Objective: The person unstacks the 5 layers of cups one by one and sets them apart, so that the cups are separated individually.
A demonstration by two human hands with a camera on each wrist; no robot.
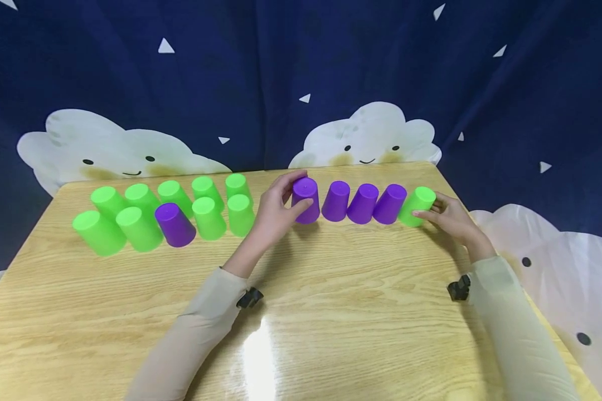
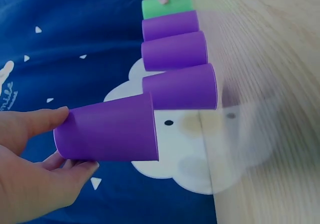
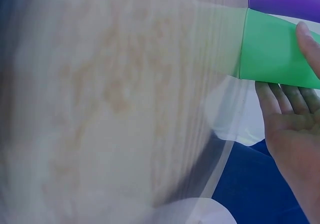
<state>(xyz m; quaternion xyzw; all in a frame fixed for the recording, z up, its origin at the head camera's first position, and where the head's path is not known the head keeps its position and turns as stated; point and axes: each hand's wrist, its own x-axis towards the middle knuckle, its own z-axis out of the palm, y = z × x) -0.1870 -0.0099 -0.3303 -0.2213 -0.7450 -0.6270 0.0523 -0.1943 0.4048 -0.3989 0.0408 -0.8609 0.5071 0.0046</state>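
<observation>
My left hand (image 1: 273, 210) grips an upside-down purple cup (image 1: 306, 201) between thumb and fingers. In the left wrist view this purple cup (image 2: 110, 129) is raised, its rim off the wooden table. To its right, three more upside-down purple cups (image 1: 335, 201) stand in a row. At the row's right end is a green cup (image 1: 417, 207), also upside down. My right hand (image 1: 456, 223) holds that one, its thumb on the front; in the right wrist view the fingers (image 3: 267, 96) lie along the side of the green cup (image 3: 275, 49).
On the left of the table (image 1: 331, 312) stand two rows of upside-down green cups (image 1: 140, 229), with one purple cup (image 1: 176, 227) in the front row. A dark blue cloth (image 1: 261, 67) with clouds hangs behind the table's far edge.
</observation>
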